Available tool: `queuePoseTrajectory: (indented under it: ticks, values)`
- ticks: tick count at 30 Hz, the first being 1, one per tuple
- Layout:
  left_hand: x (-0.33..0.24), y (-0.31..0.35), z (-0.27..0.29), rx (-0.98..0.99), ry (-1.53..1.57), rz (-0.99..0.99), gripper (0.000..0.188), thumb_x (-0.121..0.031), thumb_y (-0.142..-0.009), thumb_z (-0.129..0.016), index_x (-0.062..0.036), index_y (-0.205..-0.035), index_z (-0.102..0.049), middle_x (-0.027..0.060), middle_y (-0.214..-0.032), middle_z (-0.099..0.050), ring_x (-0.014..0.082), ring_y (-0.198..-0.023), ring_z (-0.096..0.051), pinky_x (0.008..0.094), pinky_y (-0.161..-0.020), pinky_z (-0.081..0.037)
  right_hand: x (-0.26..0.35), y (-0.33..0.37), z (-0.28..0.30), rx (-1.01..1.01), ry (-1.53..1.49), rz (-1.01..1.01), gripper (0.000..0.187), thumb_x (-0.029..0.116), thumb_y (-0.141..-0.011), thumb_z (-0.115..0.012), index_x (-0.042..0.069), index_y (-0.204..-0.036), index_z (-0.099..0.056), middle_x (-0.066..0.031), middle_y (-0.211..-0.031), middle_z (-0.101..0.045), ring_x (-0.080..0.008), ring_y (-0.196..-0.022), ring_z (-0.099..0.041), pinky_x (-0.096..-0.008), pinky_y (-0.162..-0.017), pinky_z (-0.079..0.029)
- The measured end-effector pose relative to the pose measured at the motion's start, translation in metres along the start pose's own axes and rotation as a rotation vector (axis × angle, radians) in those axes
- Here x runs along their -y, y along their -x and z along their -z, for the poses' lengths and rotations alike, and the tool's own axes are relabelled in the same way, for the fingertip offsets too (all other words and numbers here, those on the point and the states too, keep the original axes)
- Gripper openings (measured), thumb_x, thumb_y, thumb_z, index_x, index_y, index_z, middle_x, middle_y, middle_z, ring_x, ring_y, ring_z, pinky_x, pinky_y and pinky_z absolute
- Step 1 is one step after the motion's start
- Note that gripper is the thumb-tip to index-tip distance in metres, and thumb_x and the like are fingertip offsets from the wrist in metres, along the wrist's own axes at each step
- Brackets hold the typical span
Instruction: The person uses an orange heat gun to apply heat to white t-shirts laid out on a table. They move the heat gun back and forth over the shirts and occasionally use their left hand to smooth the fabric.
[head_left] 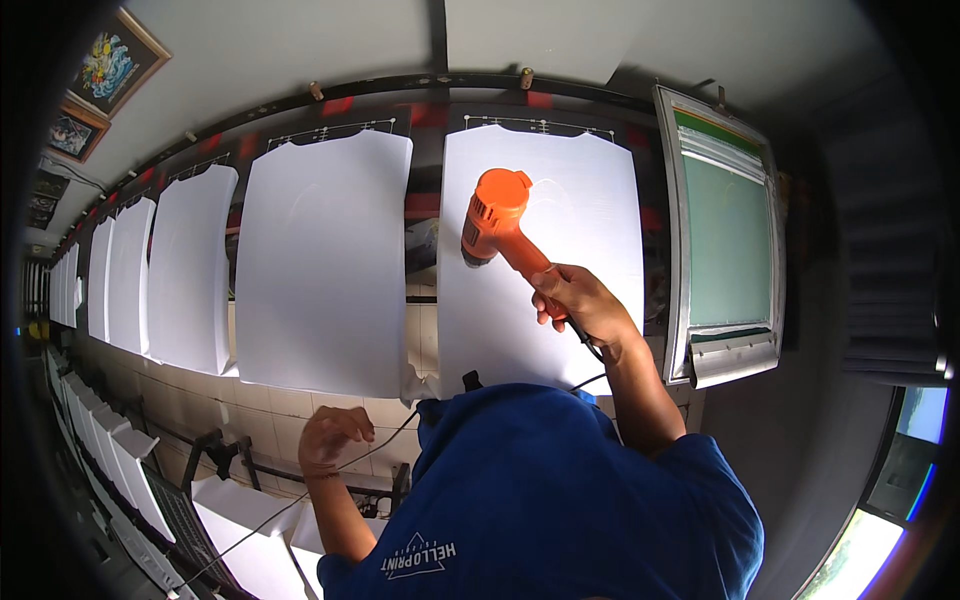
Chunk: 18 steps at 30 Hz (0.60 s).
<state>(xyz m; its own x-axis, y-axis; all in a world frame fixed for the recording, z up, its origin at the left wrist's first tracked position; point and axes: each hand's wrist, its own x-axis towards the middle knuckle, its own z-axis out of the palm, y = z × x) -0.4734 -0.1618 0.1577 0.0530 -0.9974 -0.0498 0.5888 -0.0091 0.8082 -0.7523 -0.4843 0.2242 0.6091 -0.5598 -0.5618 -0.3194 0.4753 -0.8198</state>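
Note:
My right hand (583,300) is wrapped round the handle of an orange heat gun (500,215). Its dark nozzle tilts down toward a white T-shirt panel (560,350) stretched flat on a board in front of me. I cannot tell whether the nozzle touches the cloth. From the handle's lower end a dark cord (588,342) runs back past my body, partly hidden by my blue shirt. My left hand (335,437) hangs to the left over the floor, fingers loosely bent and holding nothing. A thin cable (385,442) passes close by its wrist.
Left of the panel, another white panel (322,260) lies on its board, with several more in a row beyond. A framed printing screen (728,230) with a metal edge stands at the right. Behind my left arm are more white panels (240,510) on a rack. Tiled floor (275,405) shows between the rows.

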Motion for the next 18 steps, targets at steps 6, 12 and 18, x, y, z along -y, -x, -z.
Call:
queuePoseTrajectory:
  ticks: [6,12,18]
  values:
    - [0.131,0.130,0.078,-0.192,0.104,1.217,0.091,-0.073,-0.091,-0.028,0.0024,-0.141,-0.040,0.0169,-0.132,-0.058,0.0219,-0.099,-0.061,0.0379,-0.094,-0.046,-0.002,0.014,0.000,0.074,0.076,-0.069,0.030,0.032,-0.095,-0.057,0.002,-0.090,-0.056,-0.0024,-0.073,-0.058,-0.0106,-0.066,-0.061,-0.0226,-0.052,-0.045]
    - [0.187,0.238,0.154,-1.274,0.640,0.244,0.075,-0.059,-0.085,-0.061,-0.0189,-0.142,-0.032,0.0062,-0.142,-0.043,0.0282,-0.113,-0.059,0.0317,-0.067,-0.057,-0.005,0.007,0.003,-0.113,0.114,0.074,0.032,0.031,-0.096,-0.056,-0.001,-0.095,-0.057,-0.0033,-0.074,-0.057,-0.0101,-0.065,-0.059,-0.0242,-0.054,-0.046]
    - [0.149,0.261,0.217,-1.306,0.476,-0.279,0.038,-0.044,-0.098,-0.051,-0.0155,-0.123,-0.052,0.0084,-0.129,-0.056,0.0257,-0.111,-0.061,0.0259,-0.063,-0.059,-0.010,0.021,0.031,-0.197,-0.008,0.048,0.036,0.035,-0.094,-0.057,-0.001,-0.095,-0.058,-0.0044,-0.074,-0.057,-0.0103,-0.064,-0.057,-0.0240,-0.053,-0.042]
